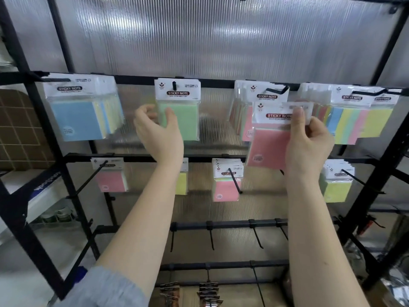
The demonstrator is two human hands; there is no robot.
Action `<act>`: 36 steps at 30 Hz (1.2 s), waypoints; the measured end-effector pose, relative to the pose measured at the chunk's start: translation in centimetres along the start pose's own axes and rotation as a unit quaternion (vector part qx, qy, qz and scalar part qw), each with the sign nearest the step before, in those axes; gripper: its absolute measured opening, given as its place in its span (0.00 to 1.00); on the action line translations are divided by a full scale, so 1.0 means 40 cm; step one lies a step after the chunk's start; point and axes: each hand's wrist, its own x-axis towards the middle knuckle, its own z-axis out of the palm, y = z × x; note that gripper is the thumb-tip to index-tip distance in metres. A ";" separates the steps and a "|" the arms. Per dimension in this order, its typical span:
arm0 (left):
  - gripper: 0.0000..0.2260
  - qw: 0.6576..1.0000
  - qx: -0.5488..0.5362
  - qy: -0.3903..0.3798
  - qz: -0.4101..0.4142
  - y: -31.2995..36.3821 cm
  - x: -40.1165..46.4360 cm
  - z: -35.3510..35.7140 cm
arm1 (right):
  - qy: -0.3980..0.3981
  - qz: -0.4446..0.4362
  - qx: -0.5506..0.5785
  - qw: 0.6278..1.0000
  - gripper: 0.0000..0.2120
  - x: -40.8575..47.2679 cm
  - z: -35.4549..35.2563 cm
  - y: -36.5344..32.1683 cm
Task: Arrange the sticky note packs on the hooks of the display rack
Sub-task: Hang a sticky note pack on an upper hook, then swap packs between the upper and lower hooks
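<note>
Your right hand (307, 138) pinches a pink pack (271, 138) by its top card, just below the hook (276, 89), so the hole can slide on. Your left hand (158, 127), fingers loosely curled, touches the green pack (183, 116) to steady it

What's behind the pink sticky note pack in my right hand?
Behind the pink pack pinched by the right hand hangs a bunch of packs on a top-row hook. Only their headers and left edges show; the rest is covered.
</note>
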 end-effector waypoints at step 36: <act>0.11 0.892 0.330 -0.276 -0.136 -0.156 -0.051 -0.132 | 0.044 0.018 -0.038 0.998 0.17 0.156 0.131 0.073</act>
